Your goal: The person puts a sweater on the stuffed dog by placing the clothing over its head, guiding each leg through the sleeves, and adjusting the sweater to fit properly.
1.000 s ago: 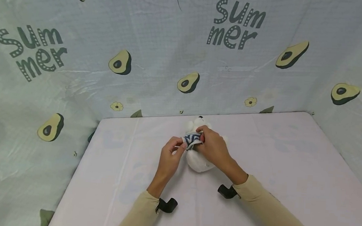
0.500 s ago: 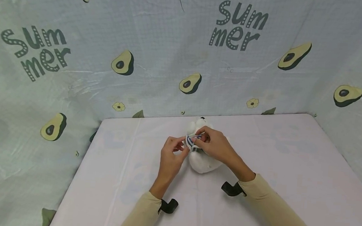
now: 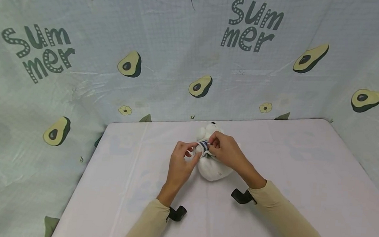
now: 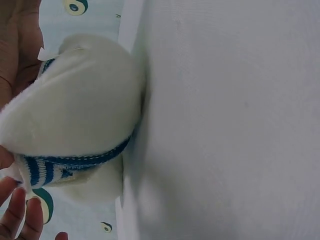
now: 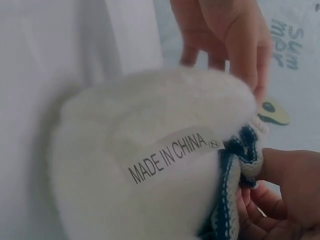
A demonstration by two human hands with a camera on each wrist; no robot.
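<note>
A white plush bear [image 3: 210, 169] is on the table with its head [image 3: 205, 132] toward the far edge. Around its middle goes a blue-and-white striped knit sweater [image 3: 204, 146], bunched on the left side. My left hand [image 3: 180, 165] pinches the sweater's left edge between thumb and index finger; the other fingertips [image 4: 32, 217] are spread beside it. From the right, my right hand [image 3: 228, 152] pinches the striped knit with thumb and fingers. The right wrist view shows a fold of the sweater [image 5: 247, 150] at the thumb and MADE IN CHINA printed on the plush [image 5: 167, 157].
The pale pink table [image 3: 285, 206] ends just beyond the bear's head. A cloth backdrop [image 3: 168, 40] with avocado prints rises behind and at both sides. Black angled pieces [image 3: 177, 214] sit at both sleeve cuffs, low over the table.
The stretched sweater has been drawn in and bunched against the bear. My right hand's fingers have shifted their hold on the knit, and my left hand has moved slightly right.
</note>
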